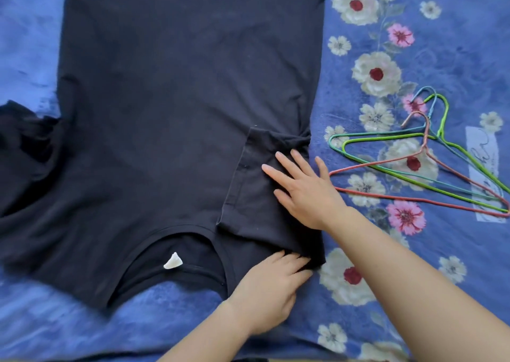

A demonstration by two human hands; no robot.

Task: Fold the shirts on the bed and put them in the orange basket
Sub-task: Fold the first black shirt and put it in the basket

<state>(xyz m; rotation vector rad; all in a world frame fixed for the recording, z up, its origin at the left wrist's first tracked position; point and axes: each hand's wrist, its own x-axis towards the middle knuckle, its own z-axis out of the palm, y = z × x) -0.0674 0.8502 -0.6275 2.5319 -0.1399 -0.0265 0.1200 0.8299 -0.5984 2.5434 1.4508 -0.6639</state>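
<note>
A dark navy T-shirt (171,107) lies spread flat on the bed, its collar and white tag (172,261) toward me. Its right sleeve (251,185) is folded inward over the body. My right hand (306,187) rests flat on that folded sleeve, fingers spread. Near the shoulder, my left hand (269,290) presses down with its fingertips tucked under the sleeve's lower edge. The left sleeve (22,141) lies crumpled at the far left. The orange basket is out of view.
The bed is covered by a blue flowered blanket (414,251). Three wire hangers (430,168), coloured green, teal and pink-red, lie stacked on the blanket just right of the shirt.
</note>
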